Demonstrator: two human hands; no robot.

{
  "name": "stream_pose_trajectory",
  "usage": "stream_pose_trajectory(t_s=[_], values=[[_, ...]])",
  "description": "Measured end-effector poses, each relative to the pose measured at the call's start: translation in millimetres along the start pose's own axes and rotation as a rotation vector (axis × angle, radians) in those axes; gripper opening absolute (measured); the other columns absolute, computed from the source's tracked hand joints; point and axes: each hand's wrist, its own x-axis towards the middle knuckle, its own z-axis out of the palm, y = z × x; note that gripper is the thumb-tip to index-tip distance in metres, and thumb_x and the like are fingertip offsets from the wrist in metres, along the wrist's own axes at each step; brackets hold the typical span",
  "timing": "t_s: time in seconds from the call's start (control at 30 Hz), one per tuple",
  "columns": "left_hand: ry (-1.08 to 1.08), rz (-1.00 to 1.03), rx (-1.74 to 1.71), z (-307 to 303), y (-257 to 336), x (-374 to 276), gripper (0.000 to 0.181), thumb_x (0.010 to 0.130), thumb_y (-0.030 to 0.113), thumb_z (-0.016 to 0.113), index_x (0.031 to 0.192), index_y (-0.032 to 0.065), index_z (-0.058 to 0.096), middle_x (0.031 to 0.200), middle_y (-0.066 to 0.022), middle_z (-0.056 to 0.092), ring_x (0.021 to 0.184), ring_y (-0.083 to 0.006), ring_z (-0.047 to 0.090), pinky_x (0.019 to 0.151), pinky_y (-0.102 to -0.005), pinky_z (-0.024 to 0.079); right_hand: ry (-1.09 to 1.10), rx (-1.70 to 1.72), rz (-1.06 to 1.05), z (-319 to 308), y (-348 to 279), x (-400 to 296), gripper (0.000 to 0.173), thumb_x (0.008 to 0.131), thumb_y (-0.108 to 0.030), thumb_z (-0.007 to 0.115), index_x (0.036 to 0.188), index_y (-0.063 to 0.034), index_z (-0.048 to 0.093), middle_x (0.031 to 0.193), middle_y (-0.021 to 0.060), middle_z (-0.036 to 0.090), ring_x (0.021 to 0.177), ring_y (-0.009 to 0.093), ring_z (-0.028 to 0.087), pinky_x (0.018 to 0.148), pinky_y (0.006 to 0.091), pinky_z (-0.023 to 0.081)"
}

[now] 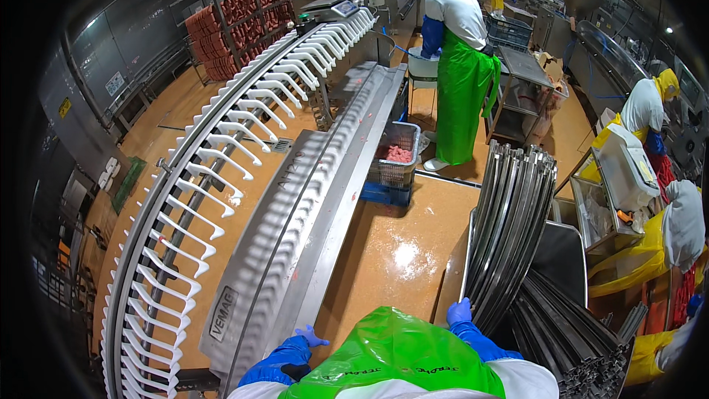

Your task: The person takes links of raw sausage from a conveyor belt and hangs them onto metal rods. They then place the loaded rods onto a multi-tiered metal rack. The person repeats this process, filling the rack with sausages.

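My left hand (312,336), in a blue glove and blue sleeve, is beside the lower edge of a long stainless-steel tray (327,266), its fingers apart and nothing in them. My right hand (459,311), gloved too, is at the rim of a metal bin (468,255); whether it grips the rim cannot be told. Long metal rods (507,221) stand upright in a bundle just past that hand, and more rods (570,321) lie slanted at its right. Left of the tray curves a conveyor rail (160,183) with a row of white plastic hooks (207,221).
A co-worker in a green apron (462,100) stands ahead. Beyond the tray, a crate (418,147) holds pink meat above a blue crate (396,194). Co-workers in yellow aprons (637,255) are at the right. Racks of sausages (213,39) stand at the back left.
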Motion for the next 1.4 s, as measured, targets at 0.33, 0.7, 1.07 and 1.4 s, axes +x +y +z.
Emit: stream_pose_trajectory(t_s=[0.33,0.7,1.07,1.4], values=[[0.023,0.007,0.025,4,1,2,0.121,0.056,0.081,0.047,0.136,-0.0021,0.01,0.141,-0.0219,0.009,0.127,-0.0462,0.008,0.105,-0.0498,0.008,-0.051,0.008,0.041,-5,-2,-1,0.026,0.078,-0.02,0.05,0.094,0.0003,0.044,0.096,0.0251,0.054,0.088,0.041,0.054,0.075,0.047,0.044],[-0.005,-0.015,0.003,-3,4,-7,0.119,0.056,0.08,0.048,0.136,-0.0007,0.01,0.142,-0.02,0.008,0.127,-0.0456,0.008,0.106,-0.0479,0.009,-0.001,-0.03,0.004,2,0,2,0.024,0.079,-0.019,0.05,0.091,0.0,0.045,0.09,0.025,0.056,0.082,0.042,0.056,0.07,0.0474,0.045],[0.038,-0.012,0.004,-2,6,0,0.122,0.056,0.079,0.051,0.135,-0.0031,0.008,0.141,-0.0217,0.01,0.127,-0.0474,0.009,0.105,-0.0483,0.01,0.012,-0.16,-0.207,67,63,39,0.023,0.079,-0.019,0.05,0.091,0.0001,0.046,0.091,0.0253,0.056,0.084,0.041,0.056,0.073,0.048,0.044],[0.024,-0.009,-0.012,-5,7,-10,0.122,0.056,0.078,0.052,0.135,-0.0037,0.007,0.141,-0.0224,0.011,0.126,-0.0488,0.01,0.105,-0.0482,0.013,0.036,-0.048,-0.06,24,23,12,0.022,0.079,-0.019,0.05,0.091,-0.0006,0.046,0.09,0.0241,0.056,0.085,0.041,0.055,0.074,0.0472,0.044]])
